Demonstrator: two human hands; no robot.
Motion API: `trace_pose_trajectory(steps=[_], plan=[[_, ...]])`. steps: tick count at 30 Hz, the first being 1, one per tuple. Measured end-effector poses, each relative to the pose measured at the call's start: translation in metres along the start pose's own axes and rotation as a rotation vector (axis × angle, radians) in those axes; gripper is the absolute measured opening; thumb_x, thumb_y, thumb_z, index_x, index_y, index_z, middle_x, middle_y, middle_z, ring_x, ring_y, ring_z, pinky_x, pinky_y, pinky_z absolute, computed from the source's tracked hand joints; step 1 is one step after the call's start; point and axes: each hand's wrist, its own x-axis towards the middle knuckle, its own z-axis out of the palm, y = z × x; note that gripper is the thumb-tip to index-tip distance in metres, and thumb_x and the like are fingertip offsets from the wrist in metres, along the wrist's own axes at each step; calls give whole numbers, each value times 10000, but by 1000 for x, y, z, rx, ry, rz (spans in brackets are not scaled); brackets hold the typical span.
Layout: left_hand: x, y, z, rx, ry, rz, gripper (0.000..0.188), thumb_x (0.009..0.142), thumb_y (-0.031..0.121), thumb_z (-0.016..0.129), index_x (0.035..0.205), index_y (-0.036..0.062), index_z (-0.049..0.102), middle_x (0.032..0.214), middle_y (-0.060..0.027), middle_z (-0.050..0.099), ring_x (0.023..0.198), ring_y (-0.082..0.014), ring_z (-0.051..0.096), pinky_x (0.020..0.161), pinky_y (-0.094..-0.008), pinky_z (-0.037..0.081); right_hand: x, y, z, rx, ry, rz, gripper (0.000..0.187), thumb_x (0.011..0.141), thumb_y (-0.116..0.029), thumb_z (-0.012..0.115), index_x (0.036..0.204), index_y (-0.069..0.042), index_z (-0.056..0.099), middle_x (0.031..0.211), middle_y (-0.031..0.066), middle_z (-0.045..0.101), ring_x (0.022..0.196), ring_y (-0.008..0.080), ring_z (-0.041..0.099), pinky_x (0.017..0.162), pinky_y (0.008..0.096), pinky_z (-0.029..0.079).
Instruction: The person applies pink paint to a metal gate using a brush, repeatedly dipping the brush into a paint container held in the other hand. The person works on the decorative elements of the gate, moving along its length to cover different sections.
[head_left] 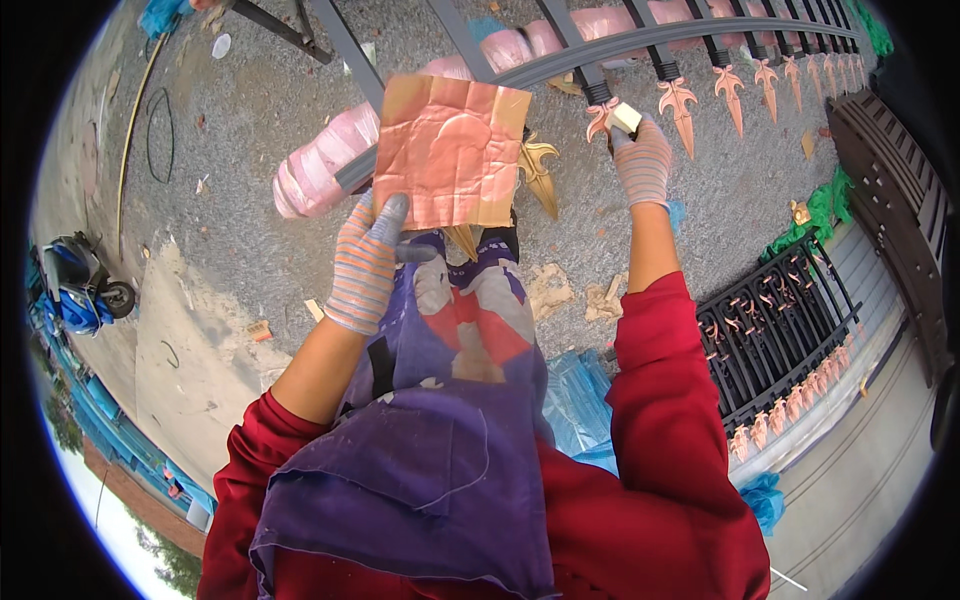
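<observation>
My left hand [366, 262], in a striped knit glove, grips the lower left corner of a creased cardboard piece [450, 150] smeared with copper-pink paint. My right hand [643, 165], gloved alike, closes on a small pale yellow block [625, 117]; whether it is a sponge I cannot tell. The block is at a copper-pink spear-shaped finial [598, 120] on a dark grey metal fence panel [610, 47]. Farther right along the panel, more finials [679, 115] have the same copper colour. A gold finial [541, 178] shows partly behind the cardboard.
A pink plastic-wrapped bundle [318, 172] lies on the gravelly ground under the panel. To the right, a black fence panel [770, 335] with copper tips rests near green netting [825, 215]. Blue plastic sheeting [578, 405] lies near my legs. A blue scooter [80, 285] stands far left.
</observation>
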Motion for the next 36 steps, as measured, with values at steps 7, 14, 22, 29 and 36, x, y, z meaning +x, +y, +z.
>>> trace_pose_trajectory(steps=[7,14,22,29,36], plan=[[-1,0,0,-44,5,9,404,926,272,603,1247,42,518,1057,-61,600,813,-149,627,609,-299,578,-52,25,-7,-77,-119,158,293,802,-225,650,1006,-19,608,953,215,656,939,390,623,812,452,501],[-1,1,1,-13,5,-10,413,922,264,599,1256,35,514,1107,-74,594,852,-163,634,609,-299,578,-24,5,11,16,44,-33,249,771,-160,625,982,-30,604,901,212,627,894,393,604,791,464,486],[-5,0,-1,-38,19,15,451,918,287,609,1281,39,505,1131,-79,597,854,-165,637,606,-298,576,-83,45,-28,-20,-106,343,300,815,-266,663,989,-23,640,946,232,657,901,395,631,785,451,498],[-1,-2,-1,4,-15,-12,434,929,270,597,1286,44,500,1098,-72,601,825,-156,642,597,-290,572,-37,22,-3,-14,62,-11,308,807,-297,683,906,-12,622,877,224,656,819,400,629,743,451,496],[-4,-3,-2,1,15,3,430,921,285,609,1265,47,511,1044,-65,605,781,-144,631,593,-279,568,-83,51,-13,243,18,328,357,801,-291,729,1012,-16,644,980,184,685,910,336,664,784,383,508]])
